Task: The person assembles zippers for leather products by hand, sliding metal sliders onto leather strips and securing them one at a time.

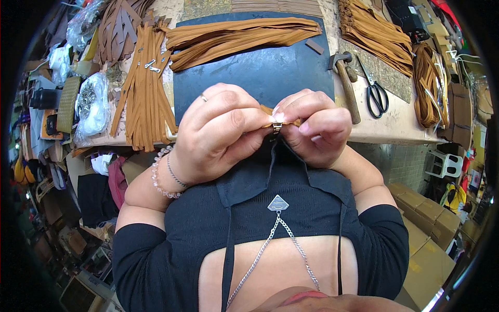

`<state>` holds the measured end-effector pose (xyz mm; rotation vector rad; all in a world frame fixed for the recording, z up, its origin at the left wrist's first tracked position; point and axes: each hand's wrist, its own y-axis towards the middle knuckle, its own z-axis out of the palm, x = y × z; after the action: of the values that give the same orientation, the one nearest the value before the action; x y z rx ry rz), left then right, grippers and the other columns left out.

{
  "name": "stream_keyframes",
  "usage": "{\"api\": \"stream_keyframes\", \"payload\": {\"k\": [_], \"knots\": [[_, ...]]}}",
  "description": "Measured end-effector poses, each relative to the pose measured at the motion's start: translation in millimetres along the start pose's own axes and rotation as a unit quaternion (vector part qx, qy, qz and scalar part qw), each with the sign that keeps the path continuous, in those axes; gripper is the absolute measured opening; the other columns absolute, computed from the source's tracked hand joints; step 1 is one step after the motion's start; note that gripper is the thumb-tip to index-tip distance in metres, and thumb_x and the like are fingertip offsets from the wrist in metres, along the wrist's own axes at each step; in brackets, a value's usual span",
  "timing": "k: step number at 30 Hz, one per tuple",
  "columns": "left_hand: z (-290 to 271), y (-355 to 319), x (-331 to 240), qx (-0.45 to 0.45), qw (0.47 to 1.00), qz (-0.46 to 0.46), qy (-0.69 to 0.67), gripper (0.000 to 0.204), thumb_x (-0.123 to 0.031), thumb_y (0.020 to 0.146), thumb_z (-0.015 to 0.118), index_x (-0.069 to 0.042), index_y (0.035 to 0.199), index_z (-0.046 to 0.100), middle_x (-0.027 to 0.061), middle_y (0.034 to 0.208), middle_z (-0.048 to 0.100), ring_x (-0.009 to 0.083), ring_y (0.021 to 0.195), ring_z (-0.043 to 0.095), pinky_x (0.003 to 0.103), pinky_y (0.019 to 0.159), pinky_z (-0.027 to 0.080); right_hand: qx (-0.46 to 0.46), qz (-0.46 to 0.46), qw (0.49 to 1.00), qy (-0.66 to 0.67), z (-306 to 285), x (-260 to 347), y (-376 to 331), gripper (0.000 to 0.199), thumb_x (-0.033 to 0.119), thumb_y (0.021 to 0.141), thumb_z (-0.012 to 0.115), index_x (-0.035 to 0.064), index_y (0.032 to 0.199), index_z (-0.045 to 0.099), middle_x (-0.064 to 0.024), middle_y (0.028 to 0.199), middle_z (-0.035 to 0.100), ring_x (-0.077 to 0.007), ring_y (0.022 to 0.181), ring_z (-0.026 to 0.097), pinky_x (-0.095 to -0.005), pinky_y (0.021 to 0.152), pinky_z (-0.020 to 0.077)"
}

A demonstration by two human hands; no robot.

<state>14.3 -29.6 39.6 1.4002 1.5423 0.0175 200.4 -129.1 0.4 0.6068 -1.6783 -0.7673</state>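
Close in front of my chest, both hands pinch a short stretch of brown zipper. My left hand grips it between thumb and forefinger, its other fingers curled. My right hand is closed on the zipper too, its fingertips nearly meeting the left ones. Between the fingertips sits a small shiny metal piece, which looks like a zipper slider. Most of this zipper is hidden by the fingers. Beyond the hands, a long bundle of brown zippers lies across a dark mat.
More brown zippers hang over the table edge at left, with loose metal sliders on them. A hammer and black-handled scissors lie to the right, near coiled zipper tape. Cardboard boxes stand at lower right.
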Motion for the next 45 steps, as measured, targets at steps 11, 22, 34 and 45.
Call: {"api": "stream_keyframes", "payload": {"k": [11,22,34,45], "knots": [[-7.2,-0.2,-5.5,0.016,0.988,0.077,0.130,0.030,0.002,0.067,0.075,-0.004,0.095,0.069,0.0063,0.091,0.063,0.0254,0.083,0.063,0.035,0.072,0.053,0.040,0.002,0.999,0.027,-4.8,-0.9,3.9,0.036,-0.007,0.084,0.066,0.0083,0.111,0.047,-0.0144,0.095,0.066,-0.0267,0.081,0.067,-0.0367,0.072,0.0543],[-12.8,3.0,-9.3,0.058,0.993,0.051,0.094,0.026,-0.002,0.069,0.076,-0.003,0.093,0.067,0.0076,0.091,0.062,0.0277,0.082,0.062,0.037,0.073,0.052,0.050,-0.040,0.997,-0.038,-6.2,2.0,6.8,0.030,-0.005,0.082,0.069,0.0062,0.106,0.054,-0.0125,0.091,0.068,-0.0275,0.080,0.069,-0.0362,0.071,0.0555],[-1.9,1.5,-0.8,0.002,0.998,-0.041,-0.038,0.025,0.000,0.071,0.077,-0.004,0.094,0.069,0.0087,0.088,0.065,0.0253,0.083,0.063,0.034,0.074,0.050,0.009,-0.033,0.998,-0.046,-2.4,3.5,7.6,0.032,-0.005,0.080,0.072,0.0072,0.103,0.053,-0.0098,0.090,0.065,-0.0266,0.078,0.068,-0.0356,0.069,0.0544],[3.0,0.8,1.6,0.007,0.997,-0.029,-0.073,0.020,0.002,0.071,0.076,-0.003,0.087,0.065,0.0095,0.088,0.065,0.0260,0.081,0.063,0.034,0.073,0.050,-0.011,-0.037,0.999,-0.033,5.2,1.9,7.6,0.034,-0.010,0.075,0.072,0.0083,0.092,0.050,-0.0099,0.089,0.065,-0.0273,0.076,0.066,-0.0355,0.066,0.0539]]}}
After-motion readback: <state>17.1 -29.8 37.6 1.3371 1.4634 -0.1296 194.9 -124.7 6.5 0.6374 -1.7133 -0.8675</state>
